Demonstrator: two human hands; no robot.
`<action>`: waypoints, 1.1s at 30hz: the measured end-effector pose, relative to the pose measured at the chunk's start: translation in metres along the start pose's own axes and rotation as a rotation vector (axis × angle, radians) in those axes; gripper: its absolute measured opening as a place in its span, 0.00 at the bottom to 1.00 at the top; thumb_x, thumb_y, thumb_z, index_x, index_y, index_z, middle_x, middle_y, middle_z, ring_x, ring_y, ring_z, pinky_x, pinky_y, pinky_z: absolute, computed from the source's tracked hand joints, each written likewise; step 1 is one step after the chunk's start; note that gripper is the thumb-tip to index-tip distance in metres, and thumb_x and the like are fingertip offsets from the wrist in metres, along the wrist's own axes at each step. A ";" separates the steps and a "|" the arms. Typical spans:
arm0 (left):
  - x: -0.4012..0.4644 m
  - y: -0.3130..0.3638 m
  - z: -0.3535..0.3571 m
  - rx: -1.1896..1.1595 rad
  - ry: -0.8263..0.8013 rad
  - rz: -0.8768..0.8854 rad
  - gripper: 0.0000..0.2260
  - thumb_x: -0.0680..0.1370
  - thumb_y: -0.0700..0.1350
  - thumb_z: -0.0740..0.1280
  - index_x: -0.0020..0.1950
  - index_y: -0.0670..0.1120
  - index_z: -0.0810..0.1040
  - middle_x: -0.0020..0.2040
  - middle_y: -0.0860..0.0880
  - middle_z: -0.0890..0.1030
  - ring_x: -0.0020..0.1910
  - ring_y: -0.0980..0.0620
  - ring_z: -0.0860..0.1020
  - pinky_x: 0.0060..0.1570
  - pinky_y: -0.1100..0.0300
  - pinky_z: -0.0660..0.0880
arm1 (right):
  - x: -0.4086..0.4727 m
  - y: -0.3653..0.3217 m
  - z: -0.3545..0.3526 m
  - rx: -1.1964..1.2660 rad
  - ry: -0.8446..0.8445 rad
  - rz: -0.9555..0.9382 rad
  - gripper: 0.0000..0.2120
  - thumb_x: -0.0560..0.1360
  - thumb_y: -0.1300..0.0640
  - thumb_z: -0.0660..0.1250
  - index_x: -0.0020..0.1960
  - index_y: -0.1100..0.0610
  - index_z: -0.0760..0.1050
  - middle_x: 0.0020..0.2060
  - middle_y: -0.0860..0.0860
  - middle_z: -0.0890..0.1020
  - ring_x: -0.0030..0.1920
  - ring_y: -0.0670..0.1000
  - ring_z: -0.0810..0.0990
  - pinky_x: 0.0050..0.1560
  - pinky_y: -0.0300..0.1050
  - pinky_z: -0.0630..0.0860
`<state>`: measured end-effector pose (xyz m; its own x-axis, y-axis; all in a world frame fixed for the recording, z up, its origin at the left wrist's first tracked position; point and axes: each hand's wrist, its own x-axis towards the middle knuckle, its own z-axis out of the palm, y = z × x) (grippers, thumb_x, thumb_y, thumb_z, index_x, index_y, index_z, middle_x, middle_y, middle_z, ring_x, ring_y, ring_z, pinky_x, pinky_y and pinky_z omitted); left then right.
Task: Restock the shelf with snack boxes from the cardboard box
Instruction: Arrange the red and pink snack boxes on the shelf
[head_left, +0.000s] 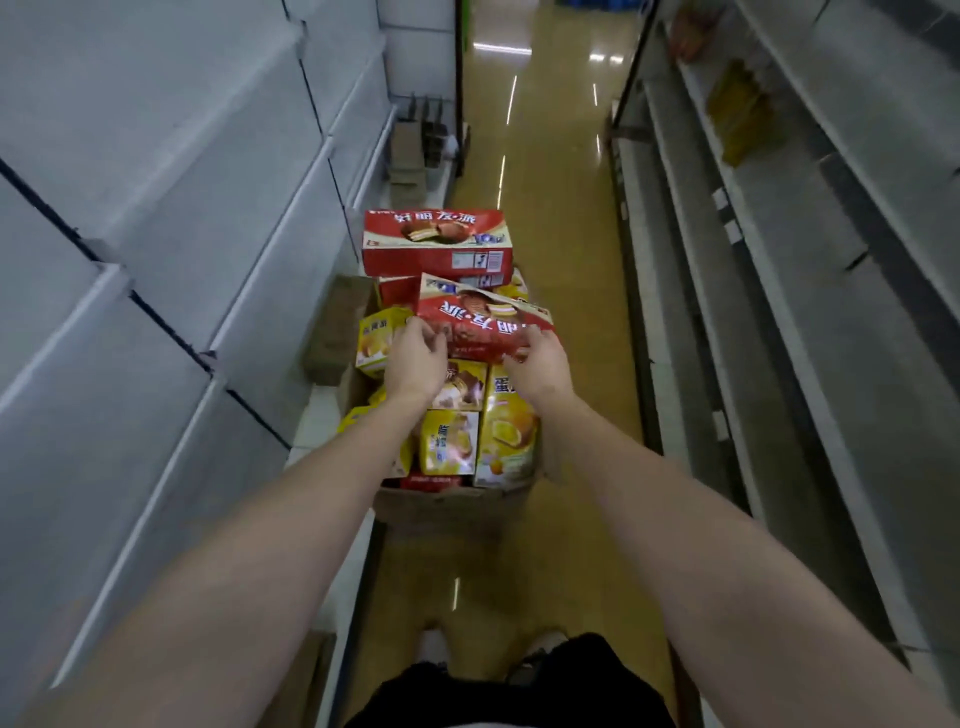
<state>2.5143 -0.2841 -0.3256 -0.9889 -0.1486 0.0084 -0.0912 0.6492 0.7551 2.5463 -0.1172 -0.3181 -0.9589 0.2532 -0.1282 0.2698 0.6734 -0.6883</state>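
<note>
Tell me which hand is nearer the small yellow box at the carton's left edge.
Left. The left hand sits right beside the yellow box; the right hand is across the carton, on the red box.

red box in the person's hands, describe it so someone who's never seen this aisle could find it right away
Start at the cardboard box on the aisle floor, piled with snack boxes. The red box lies tilted on the pile, the left hand and right hand holding its near corners. Unlike the other red box lying flat behind it, its print faces upside down, and the boxes below are yellow.
</note>
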 end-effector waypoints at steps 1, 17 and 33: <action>0.002 0.002 -0.001 0.002 0.019 -0.008 0.07 0.80 0.47 0.66 0.48 0.45 0.70 0.51 0.44 0.77 0.50 0.42 0.76 0.48 0.49 0.75 | 0.005 0.000 0.000 -0.021 -0.007 0.016 0.23 0.75 0.56 0.68 0.69 0.57 0.72 0.62 0.55 0.73 0.63 0.57 0.74 0.65 0.53 0.73; 0.061 0.009 0.031 -0.318 -0.038 -0.413 0.22 0.81 0.57 0.63 0.66 0.44 0.66 0.61 0.45 0.78 0.58 0.44 0.78 0.57 0.54 0.75 | 0.080 0.040 0.013 0.065 -0.205 0.273 0.34 0.74 0.43 0.70 0.74 0.54 0.63 0.68 0.59 0.68 0.66 0.61 0.73 0.70 0.58 0.69; 0.047 0.071 0.015 -0.649 -0.619 -0.568 0.11 0.73 0.35 0.67 0.55 0.43 0.77 0.51 0.43 0.82 0.51 0.46 0.81 0.61 0.42 0.76 | 0.109 0.129 -0.015 0.493 0.221 0.525 0.46 0.54 0.32 0.65 0.64 0.59 0.72 0.63 0.61 0.76 0.63 0.62 0.77 0.62 0.59 0.76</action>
<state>2.4595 -0.2339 -0.2818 -0.7251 0.2193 -0.6528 -0.6591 0.0538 0.7501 2.4778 0.0076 -0.4097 -0.6611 0.6236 -0.4173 0.5665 0.0501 -0.8225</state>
